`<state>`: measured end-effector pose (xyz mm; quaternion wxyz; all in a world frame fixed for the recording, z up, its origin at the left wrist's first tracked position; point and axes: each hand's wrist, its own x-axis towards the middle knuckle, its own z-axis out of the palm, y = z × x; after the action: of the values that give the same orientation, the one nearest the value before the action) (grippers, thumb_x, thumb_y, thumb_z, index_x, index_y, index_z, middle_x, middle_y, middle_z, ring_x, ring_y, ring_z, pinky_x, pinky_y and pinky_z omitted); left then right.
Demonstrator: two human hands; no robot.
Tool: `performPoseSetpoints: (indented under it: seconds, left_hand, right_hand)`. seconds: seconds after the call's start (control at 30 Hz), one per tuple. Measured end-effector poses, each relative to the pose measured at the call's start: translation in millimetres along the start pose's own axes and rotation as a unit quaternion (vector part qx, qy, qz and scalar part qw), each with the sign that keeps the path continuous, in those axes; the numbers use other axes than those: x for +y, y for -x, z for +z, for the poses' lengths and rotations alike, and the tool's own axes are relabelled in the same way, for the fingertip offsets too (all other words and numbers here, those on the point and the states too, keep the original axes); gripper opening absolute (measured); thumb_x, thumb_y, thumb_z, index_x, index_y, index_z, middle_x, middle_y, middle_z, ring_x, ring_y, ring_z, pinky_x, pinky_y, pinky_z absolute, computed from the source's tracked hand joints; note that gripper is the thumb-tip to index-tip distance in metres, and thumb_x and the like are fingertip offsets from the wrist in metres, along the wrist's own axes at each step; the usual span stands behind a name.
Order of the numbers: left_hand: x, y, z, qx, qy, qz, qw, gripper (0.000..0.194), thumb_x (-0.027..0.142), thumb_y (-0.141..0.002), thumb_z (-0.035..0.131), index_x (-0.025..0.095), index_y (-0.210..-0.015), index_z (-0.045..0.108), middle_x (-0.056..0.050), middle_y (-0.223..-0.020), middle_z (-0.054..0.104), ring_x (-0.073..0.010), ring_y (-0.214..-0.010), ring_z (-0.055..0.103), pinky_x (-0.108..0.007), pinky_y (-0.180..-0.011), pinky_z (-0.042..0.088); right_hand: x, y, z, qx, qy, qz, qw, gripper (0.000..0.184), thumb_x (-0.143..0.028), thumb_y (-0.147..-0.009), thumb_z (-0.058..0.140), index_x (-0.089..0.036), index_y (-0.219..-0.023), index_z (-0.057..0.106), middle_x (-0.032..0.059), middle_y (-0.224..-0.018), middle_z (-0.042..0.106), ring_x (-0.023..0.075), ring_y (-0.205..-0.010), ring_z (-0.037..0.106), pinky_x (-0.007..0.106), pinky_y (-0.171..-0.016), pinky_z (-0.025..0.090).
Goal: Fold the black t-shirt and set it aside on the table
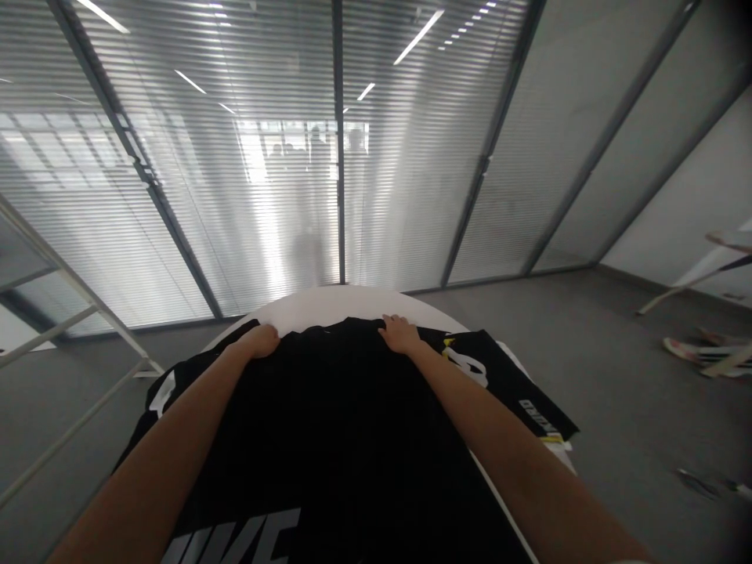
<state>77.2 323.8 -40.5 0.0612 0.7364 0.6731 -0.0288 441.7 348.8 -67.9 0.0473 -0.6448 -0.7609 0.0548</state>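
Note:
A black T-shirt (pixel 346 439) with large grey letters near its lower end lies spread out before me over a white round table. At the far left part of its upper edge, my left hand (pixel 260 341) is closed on the fabric. My right hand (pixel 400 335) grips the same edge farther right, its fingers bent over the cloth. Beneath my right forearm and beyond it lies more black cloth (pixel 499 368) with white and yellow prints. Under my left arm, dark fabric with a white patch (pixel 164 394) spreads out. The fingertips of my left hand are hidden.
The white table (pixel 329 301) shows its rounded far rim. Behind it stands a glass partition with blinds (pixel 282 204). A white metal frame (pixel 88 294) rises at the left. On the right are a chair or table leg (pixel 675 290), a shoe (pixel 681 350) and grey floor (pixel 593 337).

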Motion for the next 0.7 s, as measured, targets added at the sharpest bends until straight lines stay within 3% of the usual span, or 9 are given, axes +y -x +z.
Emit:
performPoseSetpoints:
  seconds: [0.1, 0.2, 0.3, 0.43, 0.57, 0.7]
  left_hand:
    - [1.8, -9.4, -5.6, 0.011, 0.013, 0.011, 1.0, 0.031, 0.02, -0.094, 0.04, 0.006, -0.095, 0.067, -0.017, -0.104, 0.07, -0.0241, -0.101, 0.065, -0.032, -0.091, 0.045]
    - [-1.6, -17.0, -18.8, 0.038, 0.027, 0.0, 0.999, 0.033, 0.019, -0.099, 0.032, 0.001, -0.104, 0.06, -0.017, -0.105, 0.067, -0.0214, -0.099, 0.064, -0.031, -0.088, 0.045]
    - [-5.1, -21.9, -33.2, 0.074, 0.038, -0.018, 0.996, 0.04, 0.021, -0.103, 0.02, -0.003, -0.111, 0.05, -0.019, -0.109, 0.064, -0.0208, -0.099, 0.062, -0.031, -0.086, 0.044]
    - [-1.6, -25.1, -39.1, 0.142, 0.046, -0.046, 0.988, 0.05, 0.033, -0.105, 0.011, -0.006, -0.122, 0.038, -0.024, -0.117, 0.059, -0.0284, -0.112, 0.055, -0.041, -0.089, 0.04]
    - [2.1, -28.7, -19.6, 0.156, 0.023, -0.096, 0.983, 0.048, 0.041, -0.099, 0.035, 0.004, -0.127, 0.045, -0.029, -0.128, 0.054, -0.0412, -0.125, 0.047, -0.054, -0.098, 0.036]
    - [-7.8, -23.7, 15.7, 0.087, -0.024, -0.081, 0.993, 0.058, 0.051, -0.096, 0.031, 0.015, -0.14, 0.046, -0.024, -0.138, 0.052, -0.0423, -0.129, 0.045, -0.06, -0.101, 0.034]
  right_hand:
    - [12.9, -16.4, 4.9, -0.013, -0.008, 0.023, 1.0, 0.047, -0.041, -0.093, 0.049, -0.013, -0.131, 0.055, 0.0212, -0.134, 0.055, 0.0363, -0.124, 0.049, 0.054, -0.1, 0.035]
    - [25.3, -34.4, -1.4, -0.03, -0.026, 0.036, 0.999, 0.039, -0.039, -0.087, 0.056, -0.018, -0.118, 0.065, 0.0151, -0.126, 0.062, 0.0337, -0.116, 0.056, 0.055, -0.099, 0.035]
    - [31.0, -48.5, -10.3, -0.013, -0.041, 0.053, 0.998, 0.039, -0.042, -0.09, 0.051, -0.021, -0.121, 0.062, 0.0123, -0.129, 0.061, 0.0324, -0.118, 0.054, 0.053, -0.099, 0.035]
    - [27.1, -51.9, -12.6, 0.066, -0.043, 0.085, 0.993, 0.042, -0.042, -0.098, 0.037, -0.019, -0.129, 0.053, 0.016, -0.132, 0.056, 0.0322, -0.122, 0.05, 0.049, -0.099, 0.036]
    - [18.0, -35.3, 0.1, 0.131, -0.001, 0.093, 0.987, 0.045, -0.034, -0.096, 0.041, -0.014, -0.136, 0.046, 0.0218, -0.135, 0.051, 0.035, -0.125, 0.045, 0.051, -0.106, 0.027]
    - [5.3, -8.0, 20.6, 0.128, 0.018, -0.015, 0.991, 0.052, -0.039, -0.098, 0.038, -0.019, -0.146, 0.037, 0.0174, -0.148, 0.042, 0.0322, -0.136, 0.034, 0.053, -0.114, 0.014]
